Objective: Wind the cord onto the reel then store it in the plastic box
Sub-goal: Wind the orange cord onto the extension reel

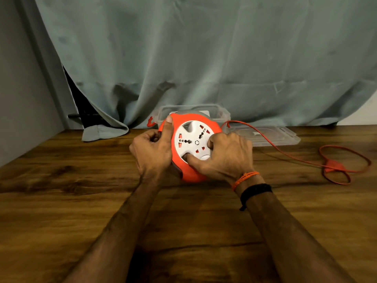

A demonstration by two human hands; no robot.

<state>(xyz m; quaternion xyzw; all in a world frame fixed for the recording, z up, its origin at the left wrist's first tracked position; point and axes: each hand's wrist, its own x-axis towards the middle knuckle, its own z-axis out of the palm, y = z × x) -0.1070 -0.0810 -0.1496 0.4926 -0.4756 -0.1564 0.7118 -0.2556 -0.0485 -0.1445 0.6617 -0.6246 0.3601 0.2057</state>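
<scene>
Gripping round orange reel (190, 172), left hand (152, 153) clasping rim, right hand (226, 156) fingers in white dial, thin cord (285, 153) trailing

We cannot see most of the plastic box (221, 113) behind the reel (191, 146), and the left hand's (152, 152) fingers (155, 138) curl behind the reel's rim.

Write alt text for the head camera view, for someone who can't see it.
Two bare hands hold an orange reel on a wooden table: left hand grips its side, right hand presses fingers into its white face. Loose cord trails right; an open plastic box and lid sit behind.
</scene>
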